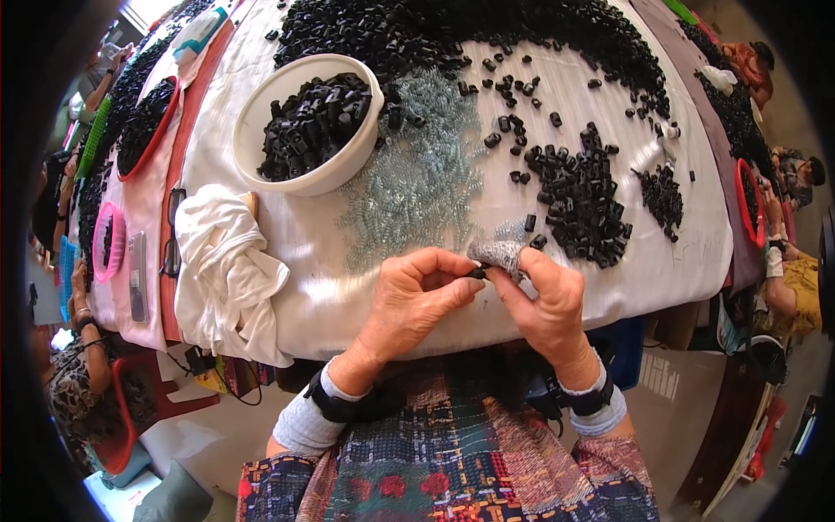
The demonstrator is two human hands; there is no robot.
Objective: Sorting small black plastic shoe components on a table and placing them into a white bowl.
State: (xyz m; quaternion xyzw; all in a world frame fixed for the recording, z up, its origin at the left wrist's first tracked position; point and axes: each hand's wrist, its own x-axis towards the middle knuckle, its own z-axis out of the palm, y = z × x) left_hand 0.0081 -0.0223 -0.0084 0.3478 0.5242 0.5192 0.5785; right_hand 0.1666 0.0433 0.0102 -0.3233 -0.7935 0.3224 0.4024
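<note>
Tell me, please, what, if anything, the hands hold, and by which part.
The left hand pinches a black piece, exact spot unclear. The right hand has grey cloth at its fingertips, held or worn unclear.

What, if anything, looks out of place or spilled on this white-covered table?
Nothing looks plainly spilled. The crumpled white cloth stands out a little, bunched near the left corner of the table rather than folded. Some loose black pieces lie scattered between the larger black heaps, though that may simply be how they're spread.
</note>
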